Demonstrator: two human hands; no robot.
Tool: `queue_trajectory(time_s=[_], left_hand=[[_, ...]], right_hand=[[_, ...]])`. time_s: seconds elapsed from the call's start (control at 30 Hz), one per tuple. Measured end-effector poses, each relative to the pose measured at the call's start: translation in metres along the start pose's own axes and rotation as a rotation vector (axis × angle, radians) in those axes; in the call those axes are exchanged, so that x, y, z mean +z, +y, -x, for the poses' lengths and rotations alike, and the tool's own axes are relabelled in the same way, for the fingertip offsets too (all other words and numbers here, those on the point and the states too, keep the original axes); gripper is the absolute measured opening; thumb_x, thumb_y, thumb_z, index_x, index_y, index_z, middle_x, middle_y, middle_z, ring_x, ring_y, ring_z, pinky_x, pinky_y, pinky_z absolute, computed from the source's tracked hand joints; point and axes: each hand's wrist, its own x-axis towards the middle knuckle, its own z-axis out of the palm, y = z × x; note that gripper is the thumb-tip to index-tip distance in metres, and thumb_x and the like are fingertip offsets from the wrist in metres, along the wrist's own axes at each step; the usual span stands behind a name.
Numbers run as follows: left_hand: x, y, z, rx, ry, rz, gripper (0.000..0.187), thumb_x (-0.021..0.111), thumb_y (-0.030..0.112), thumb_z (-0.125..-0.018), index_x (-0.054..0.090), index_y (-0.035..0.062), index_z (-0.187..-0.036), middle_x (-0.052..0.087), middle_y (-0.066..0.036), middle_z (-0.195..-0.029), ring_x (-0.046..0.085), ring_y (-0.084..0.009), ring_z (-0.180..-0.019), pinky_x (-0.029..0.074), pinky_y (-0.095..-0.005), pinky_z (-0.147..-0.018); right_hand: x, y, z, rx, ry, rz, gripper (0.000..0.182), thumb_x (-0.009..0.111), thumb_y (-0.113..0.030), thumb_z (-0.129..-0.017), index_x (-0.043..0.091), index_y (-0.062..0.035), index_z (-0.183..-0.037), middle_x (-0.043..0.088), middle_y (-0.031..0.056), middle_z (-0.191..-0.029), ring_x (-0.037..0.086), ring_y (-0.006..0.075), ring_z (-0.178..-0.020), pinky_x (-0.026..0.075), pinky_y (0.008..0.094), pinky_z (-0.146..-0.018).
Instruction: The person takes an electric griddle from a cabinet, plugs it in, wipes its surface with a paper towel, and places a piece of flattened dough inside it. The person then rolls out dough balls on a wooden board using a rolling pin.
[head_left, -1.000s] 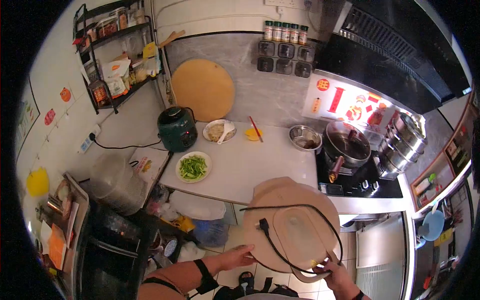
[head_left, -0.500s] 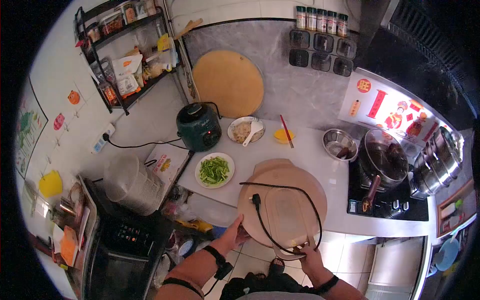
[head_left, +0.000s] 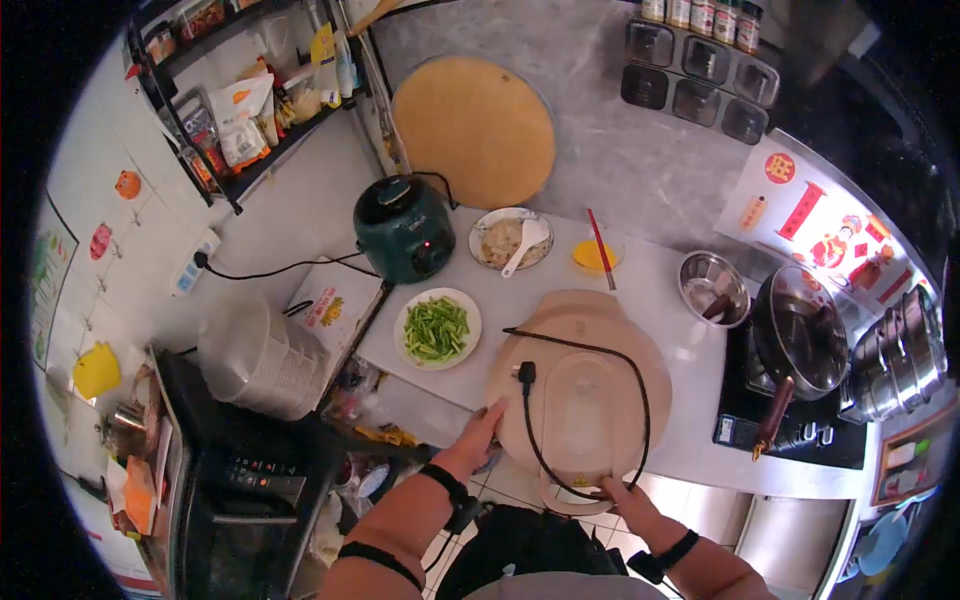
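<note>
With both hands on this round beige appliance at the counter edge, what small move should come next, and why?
Probably push the beige appliance a little farther onto the counter. Its near end juts past the counter edge, over the floor, where the right hand grips it; the left hand steadies its side. The black cord lies loose on its lid, and the plate of green vegetables sits close beside it.

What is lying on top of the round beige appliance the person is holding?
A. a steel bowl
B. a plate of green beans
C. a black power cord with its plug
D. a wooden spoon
C: a black power cord loops across the lid of the beige appliance, its plug near the left hand.
</note>
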Motion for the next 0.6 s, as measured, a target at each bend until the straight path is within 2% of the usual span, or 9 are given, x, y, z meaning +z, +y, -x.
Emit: queue_trajectory(time_s=[0.07, 0.13, 0.2, 0.27, 0.33, 0.4, 0.43, 0.53, 0.6], left_hand=[[0.002, 0.010, 0.001, -0.036, -0.014, -0.043, 0.059, 0.062, 0.051, -0.076, 0.045, 0.0113, -0.116, 0.055, -0.001, -0.105, 0.054, -0.0156, -0.095, 0.044, -0.0370, -0.079], [-0.001, 0.016, 0.002, -0.069, -0.030, -0.092, 0.058, 0.061, 0.052, -0.077, 0.046, 0.0115, -0.115, 0.054, 0.000, -0.104, 0.053, -0.0151, -0.096, 0.043, -0.0376, -0.079], [-0.008, 0.023, 0.003, -0.128, -0.027, -0.217, 0.057, 0.062, 0.052, -0.076, 0.047, 0.0098, -0.111, 0.054, -0.001, -0.100, 0.053, -0.0138, -0.090, 0.044, -0.0359, -0.074], [-0.021, 0.015, -0.007, -0.156, -0.101, -0.153, 0.057, 0.063, 0.051, -0.075, 0.047, 0.0086, -0.109, 0.054, -0.001, -0.100, 0.052, -0.0133, -0.088, 0.044, -0.0357, -0.074], [-0.030, 0.003, -0.022, -0.183, -0.172, -0.084, 0.057, 0.064, 0.051, -0.074, 0.048, 0.0073, -0.107, 0.054, -0.002, -0.100, 0.052, -0.0129, -0.086, 0.044, -0.0356, -0.073], [-0.028, -0.011, -0.034, -0.083, -0.010, -0.356, 0.061, 0.067, 0.050, -0.072, 0.048, 0.0069, -0.110, 0.055, -0.002, -0.102, 0.052, -0.0129, -0.089, 0.044, -0.0373, -0.075], [-0.023, -0.007, -0.024, -0.090, -0.014, -0.356, 0.061, 0.067, 0.050, -0.072, 0.048, 0.0069, -0.110, 0.055, -0.002, -0.102, 0.052, -0.0129, -0.089, 0.044, -0.0373, -0.075], [-0.011, 0.006, -0.011, -0.139, 0.090, -0.331, 0.066, 0.069, 0.050, -0.070, 0.045, 0.0091, -0.116, 0.053, -0.003, -0.108, 0.049, -0.0169, -0.098, 0.043, -0.0419, -0.081], [-0.009, 0.001, -0.008, -0.338, 0.048, -0.108, 0.071, 0.070, 0.051, -0.069, 0.041, 0.0110, -0.121, 0.050, -0.007, -0.114, 0.047, -0.0224, -0.104, 0.042, -0.0450, -0.085]], right_hand=[[-0.003, -0.012, -0.001, 0.126, 0.057, 0.173, 0.055, 0.053, -0.045, -0.084, 0.052, 0.0062, -0.105, 0.060, 0.0128, -0.095, 0.059, 0.0203, -0.085, 0.050, 0.0297, -0.072], [-0.007, -0.025, 0.001, 0.137, 0.041, 0.264, 0.043, 0.052, -0.039, -0.085, 0.057, 0.0038, -0.084, 0.060, 0.0112, -0.071, 0.059, 0.0184, -0.057, 0.049, 0.0271, -0.052], [-0.009, -0.046, 0.016, 0.112, 0.144, 0.450, 0.036, 0.053, -0.034, -0.085, 0.056, 0.0009, -0.076, 0.058, 0.0102, -0.061, 0.057, 0.0163, -0.052, 0.046, 0.0264, -0.047], [0.003, -0.072, 0.041, -0.068, 0.255, 0.486, 0.031, 0.051, -0.029, -0.086, 0.054, -0.0007, -0.074, 0.057, 0.0104, -0.055, 0.056, 0.0156, -0.047, 0.044, 0.0257, -0.043], [0.030, -0.099, 0.054, -0.187, 0.256, 0.250, 0.027, 0.047, -0.025, -0.087, 0.053, -0.0018, -0.076, 0.058, 0.0114, -0.058, 0.057, 0.0161, -0.047, 0.045, 0.0269, -0.041], [0.009, -0.056, 0.002, -0.488, 0.445, 0.270, 0.024, 0.048, -0.024, -0.086, 0.052, -0.0030, -0.076, 0.055, 0.0081, -0.057, 0.055, 0.0153, -0.046, 0.044, 0.0266, -0.041], [0.038, -0.085, 0.014, -0.400, 0.464, 0.109, 0.020, 0.048, -0.020, -0.085, 0.052, -0.0033, -0.075, 0.053, 0.0053, -0.058, 0.054, 0.0163, -0.049, 0.045, 0.0281, -0.045], [0.042, -0.066, -0.011, -0.452, 0.669, 0.363, 0.022, 0.046, -0.016, -0.086, 0.051, -0.0015, -0.070, 0.052, 0.0052, -0.061, 0.051, 0.0163, -0.057, 0.043, 0.0306, -0.055], [0.035, -0.046, -0.020, -0.523, 0.762, 0.466, 0.016, 0.048, -0.015, -0.084, 0.050, 0.0006, -0.078, 0.053, 0.0089, -0.066, 0.052, 0.0195, -0.060, 0.043, 0.0325, -0.055]])
